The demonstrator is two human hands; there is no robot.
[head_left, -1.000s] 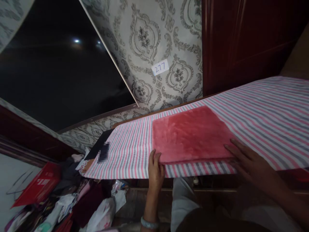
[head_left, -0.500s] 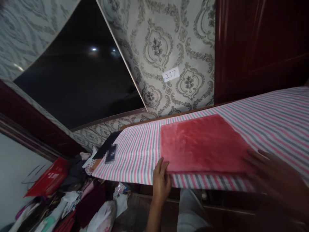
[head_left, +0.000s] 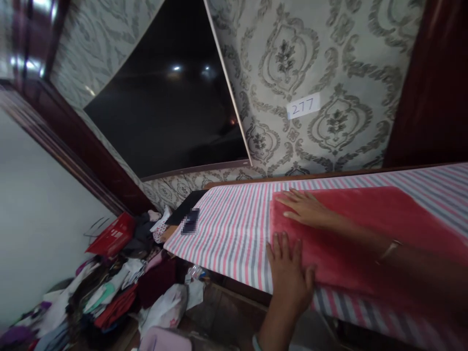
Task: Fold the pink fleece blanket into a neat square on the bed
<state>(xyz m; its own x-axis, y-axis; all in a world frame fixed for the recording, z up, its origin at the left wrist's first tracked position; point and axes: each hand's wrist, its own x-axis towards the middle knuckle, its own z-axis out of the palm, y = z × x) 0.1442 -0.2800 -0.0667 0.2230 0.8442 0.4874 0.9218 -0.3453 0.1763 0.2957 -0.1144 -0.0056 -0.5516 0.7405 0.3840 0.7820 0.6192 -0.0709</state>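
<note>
A red plush cloth [head_left: 351, 204] lies flat, with straight edges, on a pink, grey and white striped sheet [head_left: 226, 219]. My right hand [head_left: 305, 207] rests palm down near the cloth's far left corner, fingers stretched out, and its forearm crosses over the cloth. At the near left corner is my left hand [head_left: 290, 273], its fingers spread partly over the cloth's edge and partly over the stripes. Neither hand holds anything. The forearm and the frame's edge hide part of the cloth's right side.
A large dark television [head_left: 175, 97] stands against patterned wallpaper, which bears a paper label [head_left: 303, 106] reading 277. A blurred dark object [head_left: 190, 221] lies at the sheet's left end. On the floor at left are heaped clothes [head_left: 117, 302] and a red bag [head_left: 111, 236].
My right hand has moved left across the cloth, from its right edge to its far left corner. The left hand's fingers have spread out. The view has turned left.
</note>
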